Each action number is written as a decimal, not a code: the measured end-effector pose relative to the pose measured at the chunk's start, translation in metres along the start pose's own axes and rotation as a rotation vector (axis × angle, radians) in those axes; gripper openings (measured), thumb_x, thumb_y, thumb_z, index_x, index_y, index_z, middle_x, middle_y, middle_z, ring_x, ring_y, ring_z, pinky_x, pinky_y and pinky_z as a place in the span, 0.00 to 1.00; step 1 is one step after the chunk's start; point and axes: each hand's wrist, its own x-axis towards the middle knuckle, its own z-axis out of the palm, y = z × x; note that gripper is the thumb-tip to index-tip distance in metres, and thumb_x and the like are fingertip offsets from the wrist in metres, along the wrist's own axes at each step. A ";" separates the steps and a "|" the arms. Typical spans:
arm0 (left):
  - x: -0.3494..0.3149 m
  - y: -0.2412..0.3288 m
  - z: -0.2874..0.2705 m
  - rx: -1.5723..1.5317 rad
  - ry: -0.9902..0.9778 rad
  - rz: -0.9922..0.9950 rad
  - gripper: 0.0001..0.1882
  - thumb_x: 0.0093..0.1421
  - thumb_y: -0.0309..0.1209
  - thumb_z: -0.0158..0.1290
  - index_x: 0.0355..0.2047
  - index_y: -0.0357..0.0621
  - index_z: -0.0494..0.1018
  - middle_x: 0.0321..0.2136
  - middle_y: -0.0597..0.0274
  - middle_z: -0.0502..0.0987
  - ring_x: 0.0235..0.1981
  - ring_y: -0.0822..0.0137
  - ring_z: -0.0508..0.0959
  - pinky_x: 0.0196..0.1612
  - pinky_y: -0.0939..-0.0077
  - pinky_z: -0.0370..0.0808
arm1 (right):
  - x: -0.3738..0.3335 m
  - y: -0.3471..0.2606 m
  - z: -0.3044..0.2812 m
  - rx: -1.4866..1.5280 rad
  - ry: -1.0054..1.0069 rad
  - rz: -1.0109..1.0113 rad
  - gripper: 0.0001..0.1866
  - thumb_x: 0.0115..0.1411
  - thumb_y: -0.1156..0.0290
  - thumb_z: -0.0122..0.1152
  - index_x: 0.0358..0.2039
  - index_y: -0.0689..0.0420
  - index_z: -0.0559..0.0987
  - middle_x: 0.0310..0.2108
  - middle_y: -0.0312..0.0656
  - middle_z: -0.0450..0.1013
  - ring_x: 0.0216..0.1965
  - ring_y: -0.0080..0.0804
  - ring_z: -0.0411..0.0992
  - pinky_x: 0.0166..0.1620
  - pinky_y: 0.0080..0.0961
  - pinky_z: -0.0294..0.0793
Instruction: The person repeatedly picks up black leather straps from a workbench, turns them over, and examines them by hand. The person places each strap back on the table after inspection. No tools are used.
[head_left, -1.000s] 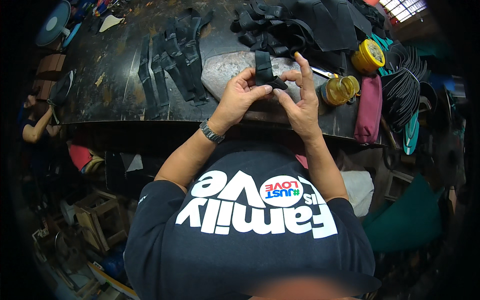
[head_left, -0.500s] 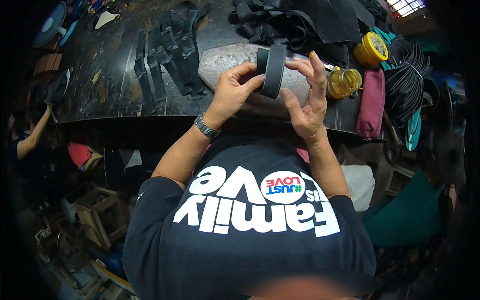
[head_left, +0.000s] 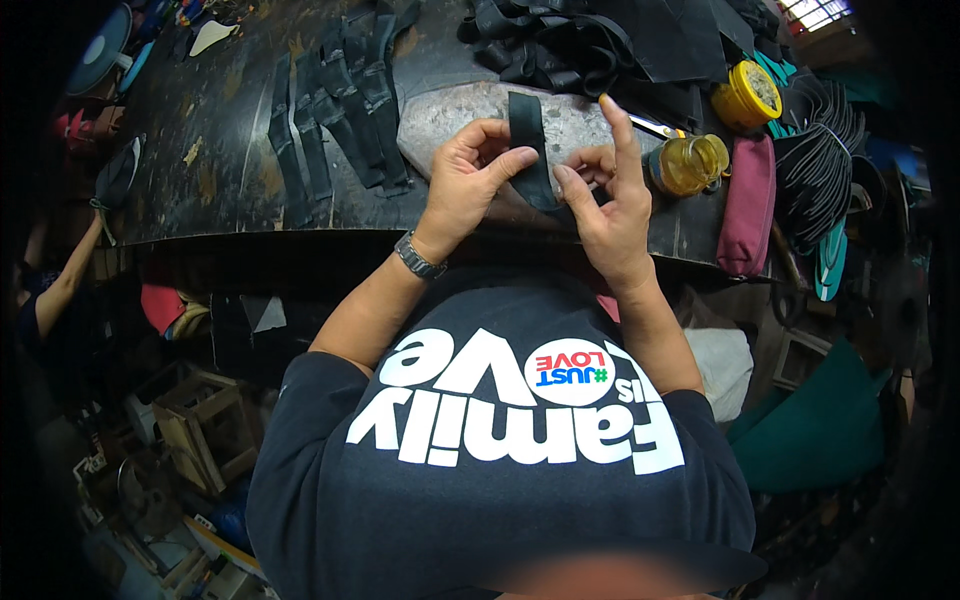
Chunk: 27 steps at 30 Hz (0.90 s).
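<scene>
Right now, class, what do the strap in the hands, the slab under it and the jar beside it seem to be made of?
Black strap: probably rubber or leather, matt, bending between left hand and right hand. Grey slab: looks like stone, dull and mottled. Jar: clear glass or plastic, glossy highlights, amber contents showing through.

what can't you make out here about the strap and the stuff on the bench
- Black strap, head view: its lower end is hidden behind the right hand and left hand.
- Grey slab under the hands: its near edge is covered by both hands.
- Pile of black strips: cut off by the top edge, pieces too tangled to count.
- Amber jar: contents too small to tell.
</scene>
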 end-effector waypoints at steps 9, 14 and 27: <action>-0.011 -0.003 0.010 0.057 -0.037 -0.020 0.10 0.60 0.21 0.62 0.41 0.42 0.74 0.36 0.68 0.80 0.39 0.78 0.78 0.46 0.83 0.76 | 0.008 0.011 0.013 0.586 0.095 0.175 0.40 0.59 0.81 0.64 0.70 0.56 0.58 0.37 0.39 0.77 0.40 0.21 0.75 0.49 0.20 0.75; -0.008 0.012 0.003 0.168 -0.099 -0.059 0.08 0.60 0.25 0.63 0.38 0.41 0.76 0.32 0.69 0.80 0.36 0.80 0.78 0.41 0.84 0.75 | 0.007 0.010 0.004 0.438 0.011 0.177 0.40 0.59 0.84 0.63 0.70 0.57 0.58 0.37 0.39 0.78 0.40 0.22 0.76 0.49 0.19 0.74; -0.002 0.014 -0.002 -0.076 -0.109 -0.228 0.12 0.59 0.21 0.62 0.42 0.39 0.73 0.35 0.65 0.80 0.35 0.79 0.79 0.39 0.85 0.79 | 0.004 0.014 0.008 0.228 0.024 0.031 0.36 0.61 0.85 0.59 0.69 0.57 0.60 0.35 0.38 0.76 0.35 0.18 0.73 0.44 0.16 0.73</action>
